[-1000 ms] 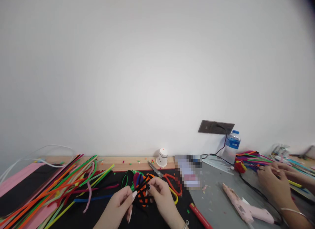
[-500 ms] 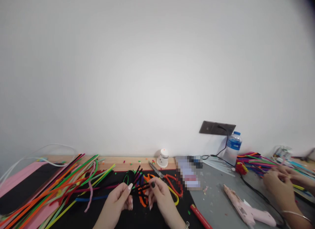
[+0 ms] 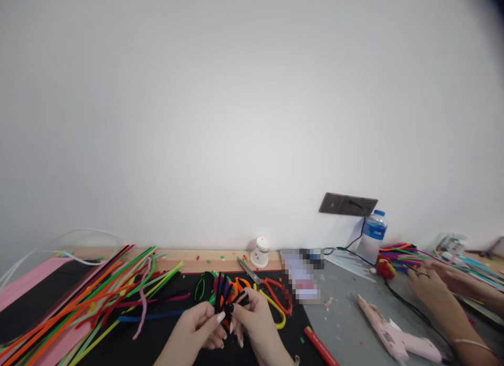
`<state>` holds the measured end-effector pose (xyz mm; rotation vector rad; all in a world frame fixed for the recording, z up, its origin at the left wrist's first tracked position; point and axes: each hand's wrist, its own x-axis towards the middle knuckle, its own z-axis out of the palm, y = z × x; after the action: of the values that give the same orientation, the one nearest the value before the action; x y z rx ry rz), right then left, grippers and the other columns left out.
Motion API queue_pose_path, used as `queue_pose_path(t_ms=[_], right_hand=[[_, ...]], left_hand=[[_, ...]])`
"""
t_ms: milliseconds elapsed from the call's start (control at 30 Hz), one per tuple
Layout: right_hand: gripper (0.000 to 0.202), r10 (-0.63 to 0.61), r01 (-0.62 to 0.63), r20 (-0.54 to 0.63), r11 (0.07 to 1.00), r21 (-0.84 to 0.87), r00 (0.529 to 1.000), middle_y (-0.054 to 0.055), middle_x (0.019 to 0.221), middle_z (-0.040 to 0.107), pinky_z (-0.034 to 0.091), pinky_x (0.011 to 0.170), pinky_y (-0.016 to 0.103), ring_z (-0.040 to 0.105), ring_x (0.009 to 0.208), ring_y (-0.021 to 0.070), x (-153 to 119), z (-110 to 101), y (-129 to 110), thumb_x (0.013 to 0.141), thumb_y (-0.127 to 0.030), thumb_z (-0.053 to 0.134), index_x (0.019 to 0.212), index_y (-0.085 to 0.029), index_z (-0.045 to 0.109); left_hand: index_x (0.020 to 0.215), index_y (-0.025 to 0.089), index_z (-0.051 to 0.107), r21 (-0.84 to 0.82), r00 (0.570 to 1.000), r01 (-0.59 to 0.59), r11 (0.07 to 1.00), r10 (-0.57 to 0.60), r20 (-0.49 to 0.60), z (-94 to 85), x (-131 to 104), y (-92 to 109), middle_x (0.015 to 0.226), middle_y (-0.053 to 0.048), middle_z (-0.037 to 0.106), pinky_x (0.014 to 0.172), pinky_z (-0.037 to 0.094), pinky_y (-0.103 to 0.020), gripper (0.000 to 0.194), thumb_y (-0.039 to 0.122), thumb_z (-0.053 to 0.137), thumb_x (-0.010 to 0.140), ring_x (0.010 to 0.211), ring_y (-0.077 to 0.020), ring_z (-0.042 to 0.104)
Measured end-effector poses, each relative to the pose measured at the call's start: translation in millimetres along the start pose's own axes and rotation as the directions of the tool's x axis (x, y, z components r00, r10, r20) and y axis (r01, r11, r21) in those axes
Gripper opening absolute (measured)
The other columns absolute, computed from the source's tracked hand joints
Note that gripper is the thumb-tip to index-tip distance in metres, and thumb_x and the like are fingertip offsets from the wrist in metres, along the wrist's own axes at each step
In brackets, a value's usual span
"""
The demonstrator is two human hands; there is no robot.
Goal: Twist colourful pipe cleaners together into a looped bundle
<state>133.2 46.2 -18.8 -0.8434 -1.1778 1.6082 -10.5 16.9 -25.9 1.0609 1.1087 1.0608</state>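
Several black pipe cleaners (image 3: pixel 221 288) stand up between my two hands at the lower middle. My left hand (image 3: pixel 200 329) pinches them low down, thumb against fingers. Close against it, my right hand (image 3: pixel 252 317) is closed on the black strands too, thumb and fingertips pressed together. The fingers partly hide where the strands meet. Just behind my hands lie a green pipe cleaner loop (image 3: pixel 200 288) and orange pieces (image 3: pixel 241 285) on the black mat (image 3: pixel 157 337).
Many coloured pipe cleaners (image 3: pixel 92 297) lie at the left. Scissors (image 3: pixel 271 292), a white cup (image 3: pixel 260 252) and a red tool (image 3: pixel 319 346) are near my right hand. Farther right are a pink glue gun (image 3: pixel 397 338), a bottle (image 3: pixel 371 237) and another person's hands (image 3: pixel 431 284).
My hands have come closer together, and the black pipe cleaners, earlier slanting to the right, now stand more upright. The other person's hands have shifted slightly left.
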Motion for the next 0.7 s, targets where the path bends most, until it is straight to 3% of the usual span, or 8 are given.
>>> queue_pose_path(t_ms=[233, 400, 700], right_hand=[[0.035, 0.008, -0.007, 0.038, 1.000, -0.017, 0.999, 0.000, 0.038, 0.057, 0.023, 0.023, 0.013, 0.039, 0.022, 0.0048, -1.7, 0.4, -2.4, 0.060, -0.038, 0.072, 0.065, -0.013, 0.049], [0.038, 0.032, -0.027, 0.092, 0.999, -0.046, 0.995, -0.002, 0.039, 0.056, 0.022, 0.024, 0.013, 0.037, 0.023, 0.0041, -2.4, 1.3, -4.8, 0.061, -0.044, 0.070, 0.066, -0.013, 0.048], [0.040, 0.064, -0.067, -0.020, 0.982, -0.178, 0.998, -0.004, 0.034, 0.051, 0.017, 0.023, 0.014, 0.034, 0.022, 0.0035, -1.2, 3.2, -0.1, 0.055, -0.045, 0.072, 0.054, -0.015, 0.044]], left_hand=[[0.062, 0.017, 0.045, 0.080, 0.990, 0.063, 0.995, -0.073, 0.122, 3.8, -2.9, -8.6, 0.050, -0.004, 0.068, 0.039, 0.040, -0.019, 0.041, 0.055, 0.061, 0.063, 0.040, -0.0126, 0.061], [0.063, 0.016, 0.049, 0.060, 0.994, -0.002, 0.998, -0.005, 0.114, 4.3, -5.2, -8.5, 0.045, -0.001, 0.065, 0.037, 0.041, -0.018, 0.040, 0.055, 0.058, 0.067, 0.035, -0.0112, 0.058], [0.066, 0.014, 0.053, 0.064, 0.992, 0.012, 0.998, -0.020, 0.121, 6.8, -9.4, -4.9, 0.043, -0.003, 0.064, 0.037, 0.038, -0.018, 0.040, 0.054, 0.057, 0.068, 0.034, -0.0103, 0.054]])
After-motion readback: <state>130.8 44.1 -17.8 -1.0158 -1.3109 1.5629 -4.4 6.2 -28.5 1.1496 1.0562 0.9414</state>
